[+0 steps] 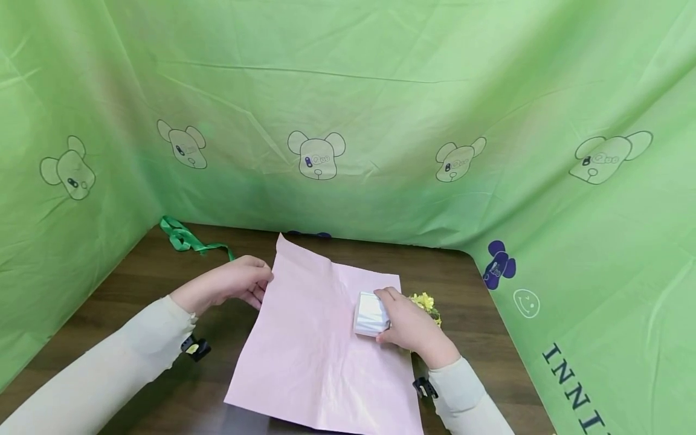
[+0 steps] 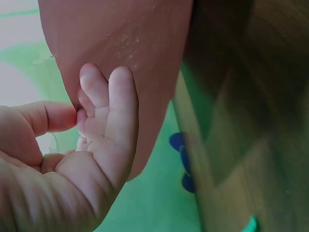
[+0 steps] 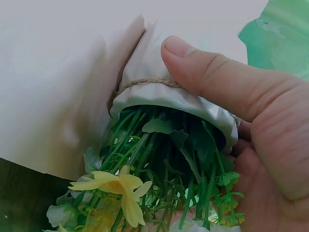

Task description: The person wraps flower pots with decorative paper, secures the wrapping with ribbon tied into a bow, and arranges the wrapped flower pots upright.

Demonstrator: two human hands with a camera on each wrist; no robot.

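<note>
Pink paper (image 1: 299, 344) lies opened out on the table (image 1: 473, 338); left hand (image 1: 239, 282) pinches its left edge between thumb and finger. Right hand (image 1: 409, 321) is clamped on the white pot (image 1: 371, 311), tipped on its side over the paper. Pot's in position, I'd say; paper not yet round it, green ribbon (image 1: 187, 240) loose. Pot holds flowers (image 3: 116, 188) and greenery.

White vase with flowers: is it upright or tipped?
Tipped: in the head view, the right hand holds the vase with its yellow flowers sticking out rightward.
</note>
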